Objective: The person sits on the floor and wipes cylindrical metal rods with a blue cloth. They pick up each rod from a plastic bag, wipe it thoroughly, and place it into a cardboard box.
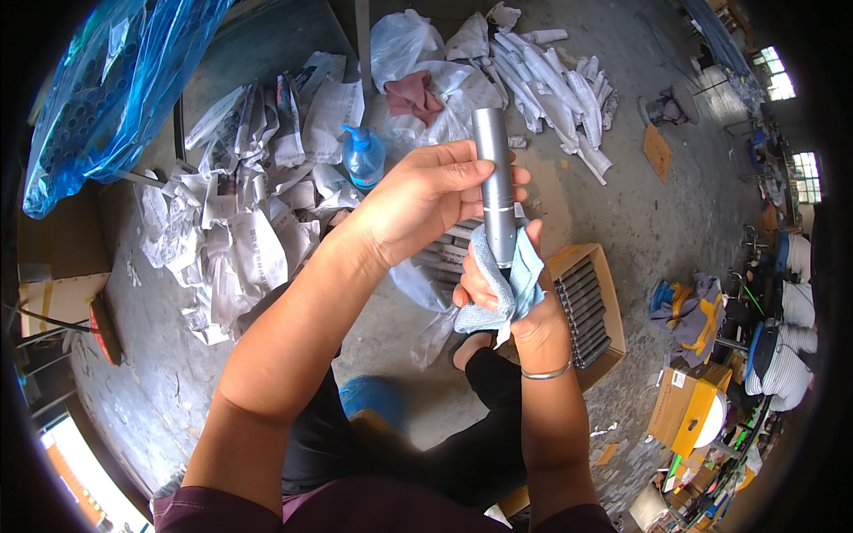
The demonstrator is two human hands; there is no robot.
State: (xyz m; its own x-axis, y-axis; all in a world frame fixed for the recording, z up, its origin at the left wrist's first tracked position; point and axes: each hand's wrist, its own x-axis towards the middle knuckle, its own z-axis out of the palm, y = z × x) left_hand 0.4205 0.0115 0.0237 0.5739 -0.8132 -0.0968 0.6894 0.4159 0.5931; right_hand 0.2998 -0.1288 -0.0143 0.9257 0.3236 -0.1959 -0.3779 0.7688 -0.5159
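Observation:
Between my hands a silver metal tube (494,142) stands tilted almost upright, its plain upper end pointing away from me. Thumb and fingers of my left hand (431,182) close round its middle from the left. My right hand (538,322) wraps a light blue cloth (526,266) about the tube's lower end, so that end is partly covered. A bracelet sits on my right wrist. Below my hands lies a stack of similar grey tubes (435,262), partly hidden by my left arm and the cloth.
An open cardboard box (613,342) of dark tubes stands right of my hands. Crumpled newspaper (258,253) spreads left, near a blue pump bottle (362,160). Paper-wrapped rolls (551,80) and a dark red cloth (414,96) lie beyond. Blue plastic sheeting (133,89) hangs at upper left.

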